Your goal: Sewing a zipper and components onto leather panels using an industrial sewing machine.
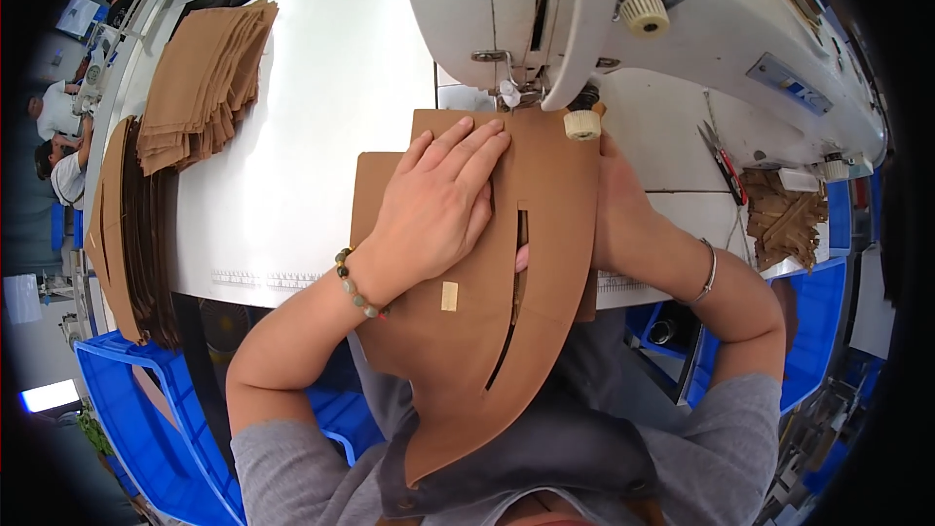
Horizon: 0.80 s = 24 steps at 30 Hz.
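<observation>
A large brown leather-like panel [555, 263] with a long curved slit lies under the sewing machine's presser foot [516, 95] and reaches back over my lap. My left hand [438, 190] rests flat on top of it, fingers stretched toward the foot. At the panel's right edge, my right hand [621, 200] reaches partly underneath. One of its fingertips [522, 258] shows through the slit, while the other fingers are mostly hidden. A small pale label [449, 296] sits on the panel.
The white sewing machine [740, 49] arches over the table [321, 58]. Brown pieces [209, 78] and curved panels [122, 234] are stacked at left. Red-handled snips [723, 164] and brown scraps [784, 214] lie at right. Blue bins [161, 419] stand below. Other people [63, 141] sit far left.
</observation>
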### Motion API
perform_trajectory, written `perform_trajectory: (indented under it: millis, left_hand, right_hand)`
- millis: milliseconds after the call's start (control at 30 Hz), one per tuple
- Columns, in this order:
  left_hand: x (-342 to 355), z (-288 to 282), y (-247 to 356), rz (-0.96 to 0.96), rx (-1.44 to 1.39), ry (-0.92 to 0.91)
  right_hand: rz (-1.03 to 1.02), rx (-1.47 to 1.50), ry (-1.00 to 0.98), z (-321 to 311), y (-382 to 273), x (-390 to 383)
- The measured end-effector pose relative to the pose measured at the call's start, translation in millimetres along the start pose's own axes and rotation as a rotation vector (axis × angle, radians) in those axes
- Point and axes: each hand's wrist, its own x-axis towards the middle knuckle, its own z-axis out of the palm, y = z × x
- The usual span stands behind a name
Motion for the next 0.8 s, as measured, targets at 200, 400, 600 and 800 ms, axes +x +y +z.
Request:
perform_trajectory:
  millis: [200, 400, 600, 800]
  left_hand:
    - [1.2, -1.1, -0.5, -0.012, -0.025, 0.004]
    - [5.6, 0.7, -5.8, 0.001, -0.002, 0.020]
    - [27.2, 9.2, -28.4, -0.014, 0.076, 0.044]
    - [55.0, 7.4, -55.3, -0.039, 0.033, 0.018]
  right_hand:
    - [-0.013, 0.086, 0.011, -3.6, 1.8, 1.1]
    - [0.029, 0.122, -0.024, -5.1, 1.1, 3.0]
    - [0.053, 0.028, -0.187, -8.7, -1.9, 1.3]
    - [0.062, 0.010, -0.157, -6.1, -4.4, 0.2]
